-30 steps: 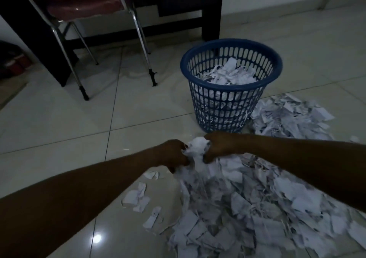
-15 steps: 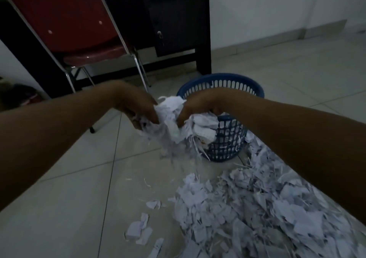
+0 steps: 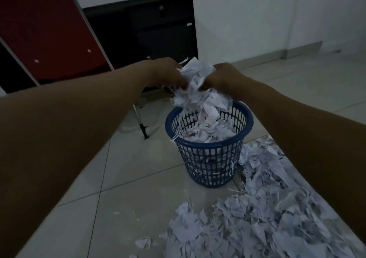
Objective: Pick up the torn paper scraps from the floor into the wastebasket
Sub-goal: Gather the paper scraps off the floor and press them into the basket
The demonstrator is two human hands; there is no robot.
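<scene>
- The left hand (image 3: 168, 75) and right hand (image 3: 221, 79) are clutching a bundle of torn scraps (image 3: 196, 83) between them, directly above the blue wastebasket (image 3: 210, 158).
- The dropping step is under way; some scraps are already hanging into the mouth.
- Next, both hands need to be letting go over the centre, since the basket is looking nearly full.
- A large scrap pile (image 3: 267, 208) is lying on the tiled floor (image 3: 128, 178) just beside the basket.

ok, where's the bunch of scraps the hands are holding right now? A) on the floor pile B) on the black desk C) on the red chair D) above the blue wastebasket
D: both the left hand and right hand grip the bunch of scraps directly above the blue wastebasket.
</scene>
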